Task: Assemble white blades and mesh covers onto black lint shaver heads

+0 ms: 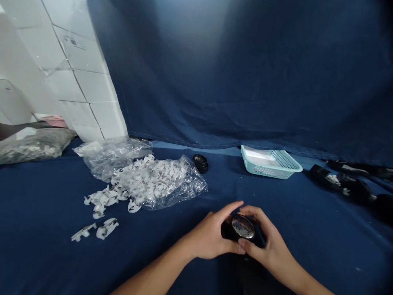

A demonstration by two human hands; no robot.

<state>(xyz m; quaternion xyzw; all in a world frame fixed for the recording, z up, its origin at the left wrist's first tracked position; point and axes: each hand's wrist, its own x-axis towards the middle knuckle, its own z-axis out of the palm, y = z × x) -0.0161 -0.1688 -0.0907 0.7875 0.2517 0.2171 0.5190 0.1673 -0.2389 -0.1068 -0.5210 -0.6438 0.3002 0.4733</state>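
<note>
A black object with a shiny oval metal top (242,226) sits between my two hands near the bottom centre-right. My left hand (215,235) is wrapped round its left side, thumb at the near edge. On the right side, my right hand (265,237) curls round the same object, its thumb meeting the left thumb at the front. The underside of the object is hidden in shadow. Left of the hands, many small white plastic pieces (153,180) spill from a clear plastic bag (192,186).
Two loose white pieces (107,228) lie at the left front. Behind the hands are stacked black rings (200,163) and a light-blue basket (268,170) holding white paper. Black items (344,184) lie at the right, another filled bag (39,145) at the far left.
</note>
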